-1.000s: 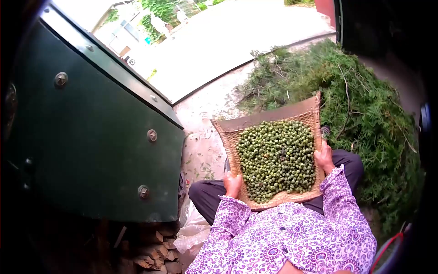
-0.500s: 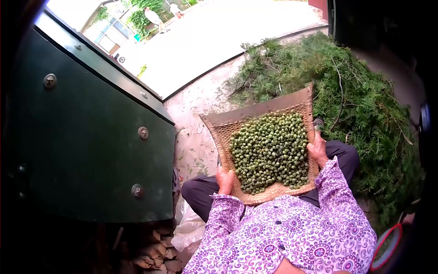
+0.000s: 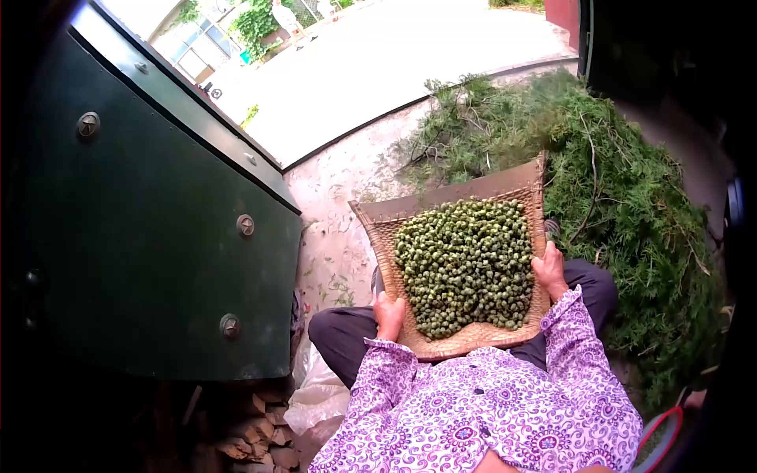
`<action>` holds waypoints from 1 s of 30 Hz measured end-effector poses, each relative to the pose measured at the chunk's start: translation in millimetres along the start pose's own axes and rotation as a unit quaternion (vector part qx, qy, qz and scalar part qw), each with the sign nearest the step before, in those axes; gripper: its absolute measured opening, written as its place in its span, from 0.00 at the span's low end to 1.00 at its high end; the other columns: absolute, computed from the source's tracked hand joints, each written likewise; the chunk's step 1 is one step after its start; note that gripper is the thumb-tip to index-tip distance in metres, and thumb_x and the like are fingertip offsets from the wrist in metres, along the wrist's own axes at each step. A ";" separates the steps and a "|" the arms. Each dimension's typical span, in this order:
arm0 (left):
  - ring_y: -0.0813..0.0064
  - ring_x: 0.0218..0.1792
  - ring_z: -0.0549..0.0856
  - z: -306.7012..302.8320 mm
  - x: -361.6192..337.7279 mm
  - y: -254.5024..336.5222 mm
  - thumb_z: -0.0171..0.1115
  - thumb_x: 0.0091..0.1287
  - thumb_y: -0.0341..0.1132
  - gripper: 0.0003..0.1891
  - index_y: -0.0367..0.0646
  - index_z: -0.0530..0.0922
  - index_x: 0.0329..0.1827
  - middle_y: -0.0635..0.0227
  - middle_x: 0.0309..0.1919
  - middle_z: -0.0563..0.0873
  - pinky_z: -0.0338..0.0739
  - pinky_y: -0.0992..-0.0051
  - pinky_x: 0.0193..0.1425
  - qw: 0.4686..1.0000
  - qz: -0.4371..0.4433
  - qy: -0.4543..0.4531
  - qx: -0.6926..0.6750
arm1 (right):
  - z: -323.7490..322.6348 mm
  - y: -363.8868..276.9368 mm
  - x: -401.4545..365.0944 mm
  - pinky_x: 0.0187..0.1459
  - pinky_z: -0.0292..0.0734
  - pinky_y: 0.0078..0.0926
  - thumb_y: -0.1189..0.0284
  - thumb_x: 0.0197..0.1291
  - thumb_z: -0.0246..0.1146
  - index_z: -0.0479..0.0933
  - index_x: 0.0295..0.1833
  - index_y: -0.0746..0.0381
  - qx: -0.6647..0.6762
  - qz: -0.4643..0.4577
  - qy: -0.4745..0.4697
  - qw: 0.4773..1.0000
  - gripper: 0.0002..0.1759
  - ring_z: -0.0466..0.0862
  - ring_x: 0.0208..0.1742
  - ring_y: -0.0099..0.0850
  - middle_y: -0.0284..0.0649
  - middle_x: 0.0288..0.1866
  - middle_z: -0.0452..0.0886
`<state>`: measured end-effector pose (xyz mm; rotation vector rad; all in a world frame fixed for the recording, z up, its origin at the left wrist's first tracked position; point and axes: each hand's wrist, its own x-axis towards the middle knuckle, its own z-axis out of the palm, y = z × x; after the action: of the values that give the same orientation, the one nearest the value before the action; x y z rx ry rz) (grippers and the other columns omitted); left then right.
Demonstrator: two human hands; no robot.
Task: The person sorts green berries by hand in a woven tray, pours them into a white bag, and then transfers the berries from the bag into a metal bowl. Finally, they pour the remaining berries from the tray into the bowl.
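A woven winnowing basket (image 3: 378,236) lies level over my lap, its flat far edge pointing away from me. Many small round green cones (image 3: 465,268) are heaped on it, spread over most of the weave. My left hand (image 3: 389,315) grips the basket's left rim near my body, thumb on top. On the opposite rim, my right hand (image 3: 550,270) is closed in the same way. The undersides of the fingers of both hands are hidden below the rim.
Cut green branches (image 3: 631,213) are piled ahead and to the right. A dark green studded door (image 3: 158,229) stands at left. Below it are split wood pieces (image 3: 256,437) and a plastic bag (image 3: 319,394). Two people are outside in the distance, beyond the threshold.
The basket sits slightly lower in view, and the cones have shifted a little to the left on it. Both hands keep their hold. The view has moved slightly.
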<state>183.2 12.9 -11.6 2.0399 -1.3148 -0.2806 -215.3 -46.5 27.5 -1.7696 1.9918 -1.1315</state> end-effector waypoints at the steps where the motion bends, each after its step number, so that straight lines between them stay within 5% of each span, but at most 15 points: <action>1: 0.63 0.24 0.82 -2.6 1.3 1.9 0.60 0.47 0.33 0.09 0.39 0.77 0.30 0.58 0.22 0.82 0.75 0.67 0.30 1.000 -0.014 -0.014 -0.006 | -0.2 5.9 -2.4 0.32 0.68 0.47 0.72 0.42 0.57 0.64 0.34 0.68 0.005 0.011 -0.016 1.000 0.14 0.74 0.27 0.56 0.56 0.23 0.73; 4: 0.64 0.25 0.83 -19.8 22.0 36.1 0.59 0.49 0.34 0.11 0.38 0.78 0.35 0.57 0.23 0.83 0.75 0.67 0.31 0.996 -0.046 -0.017 -0.069 | -11.4 -19.4 13.6 0.36 0.70 0.49 0.74 0.43 0.57 0.66 0.38 0.70 0.040 0.076 -0.028 0.996 0.15 0.75 0.33 0.58 0.60 0.28 0.75; 5: 0.50 0.30 0.82 -24.0 28.5 41.6 0.59 0.49 0.36 0.12 0.39 0.76 0.33 0.50 0.25 0.82 0.75 0.58 0.36 0.997 -0.036 -0.006 -0.067 | -19.6 -34.7 17.9 0.36 0.70 0.48 0.75 0.43 0.58 0.66 0.40 0.69 0.033 0.046 0.010 0.998 0.16 0.76 0.34 0.57 0.59 0.28 0.76; 8: 0.50 0.31 0.82 -43.2 33.7 59.5 0.59 0.49 0.37 0.16 0.36 0.74 0.38 0.48 0.27 0.82 0.75 0.57 0.38 0.993 0.014 0.039 -0.106 | -31.7 -49.8 26.4 0.34 0.71 0.46 0.75 0.43 0.58 0.66 0.40 0.67 0.053 0.010 0.083 0.995 0.16 0.76 0.31 0.56 0.57 0.28 0.75; 10: 0.48 0.33 0.81 -41.6 35.1 63.4 0.58 0.50 0.38 0.15 0.36 0.75 0.37 0.48 0.28 0.82 0.75 0.57 0.39 0.997 -0.014 0.022 -0.071 | -18.6 -38.0 34.5 0.35 0.71 0.44 0.75 0.43 0.57 0.66 0.38 0.68 0.021 0.046 0.048 0.998 0.15 0.76 0.32 0.56 0.57 0.28 0.75; 12: 0.47 0.35 0.81 -23.7 35.9 39.4 0.58 0.50 0.39 0.15 0.37 0.76 0.35 0.48 0.28 0.81 0.75 0.56 0.39 0.993 -0.069 -0.078 -0.054 | -1.8 -25.6 22.8 0.30 0.68 0.48 0.75 0.40 0.55 0.66 0.34 0.67 0.009 -0.012 0.033 0.999 0.12 0.74 0.27 0.55 0.55 0.22 0.73; 13: 0.46 0.34 0.80 -9.9 23.5 20.7 0.58 0.49 0.40 0.14 0.38 0.77 0.33 0.49 0.28 0.81 0.74 0.55 0.41 0.994 -0.083 -0.047 -0.046 | 13.9 4.4 12.2 0.32 0.69 0.48 0.75 0.38 0.56 0.66 0.34 0.68 -0.001 0.002 0.025 1.000 0.14 0.75 0.28 0.56 0.57 0.23 0.74; 14: 0.47 0.35 0.80 -6.2 12.5 9.2 0.59 0.48 0.40 0.14 0.38 0.76 0.31 0.49 0.29 0.81 0.74 0.55 0.42 0.998 -0.053 -0.029 0.012 | 45.7 53.7 4.7 0.34 0.70 0.48 0.73 0.37 0.57 0.67 0.35 0.70 -0.075 -0.057 0.110 0.989 0.16 0.76 0.30 0.56 0.58 0.25 0.74; 17: 0.48 0.35 0.80 -18.0 4.6 15.2 0.60 0.47 0.40 0.14 0.38 0.76 0.29 0.50 0.30 0.82 0.74 0.56 0.44 0.989 -0.107 -0.106 0.010 | 21.5 28.4 -6.4 0.35 0.71 0.48 0.73 0.37 0.58 0.68 0.36 0.71 -0.033 -0.019 0.010 0.999 0.18 0.76 0.31 0.57 0.58 0.25 0.75; 19: 0.50 0.34 0.82 -15.6 9.6 10.2 0.60 0.48 0.39 0.13 0.39 0.76 0.30 0.50 0.28 0.82 0.75 0.58 0.41 0.999 -0.037 -0.024 0.023 | 15.2 9.8 -1.7 0.42 0.66 0.49 0.73 0.38 0.57 0.64 0.34 0.71 0.009 0.014 -0.007 1.000 0.16 0.71 0.39 0.58 0.62 0.33 0.71; 20: 0.50 0.34 0.82 -18.6 11.5 10.4 0.60 0.48 0.39 0.13 0.39 0.76 0.30 0.50 0.28 0.82 0.75 0.58 0.41 0.999 -0.036 -0.027 0.023 | 9.9 -1.5 3.1 0.34 0.71 0.45 0.74 0.39 0.59 0.68 0.36 0.70 -0.020 -0.010 0.033 0.999 0.16 0.77 0.31 0.54 0.56 0.26 0.76; 23: 0.49 0.29 0.81 -55.1 21.0 45.9 0.60 0.48 0.37 0.13 0.37 0.74 0.31 0.50 0.24 0.82 0.75 0.59 0.35 0.994 -0.010 0.024 -0.106 | -33.0 -66.9 12.2 0.32 0.71 0.43 0.76 0.42 0.58 0.68 0.35 0.67 0.060 -0.001 0.056 0.997 0.12 0.77 0.29 0.52 0.53 0.26 0.77; 26: 0.50 0.29 0.82 -59.5 19.3 46.3 0.59 0.49 0.37 0.13 0.36 0.74 0.32 0.49 0.25 0.81 0.75 0.58 0.35 0.995 0.000 0.054 -0.088 | -35.8 -73.7 18.6 0.32 0.71 0.44 0.76 0.42 0.58 0.67 0.35 0.67 0.040 0.019 0.058 0.997 0.12 0.77 0.29 0.51 0.54 0.25 0.75; 28: 0.49 0.31 0.82 -65.0 19.1 66.7 0.59 0.50 0.37 0.15 0.38 0.74 0.38 0.49 0.26 0.82 0.75 0.56 0.37 0.987 -0.113 -0.055 -0.097 | -1.5 -52.1 21.1 0.30 0.67 0.50 0.74 0.41 0.57 0.64 0.34 0.68 -0.014 -0.013 0.041 0.999 0.14 0.74 0.28 0.57 0.58 0.23 0.72; 30: 0.50 0.35 0.82 -28.1 10.1 11.2 0.59 0.49 0.37 0.18 0.44 0.75 0.44 0.51 0.29 0.83 0.75 0.58 0.40 0.994 -0.096 -0.050 -0.012 | 26.3 -4.7 8.0 0.32 0.67 0.47 0.74 0.37 0.58 0.65 0.33 0.69 -0.039 -0.025 0.013 0.999 0.15 0.72 0.29 0.55 0.56 0.26 0.71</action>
<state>194.3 13.3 18.2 2.1589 -1.1681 -0.4878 -196.9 -63.7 15.5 -1.8613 2.0440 -1.1130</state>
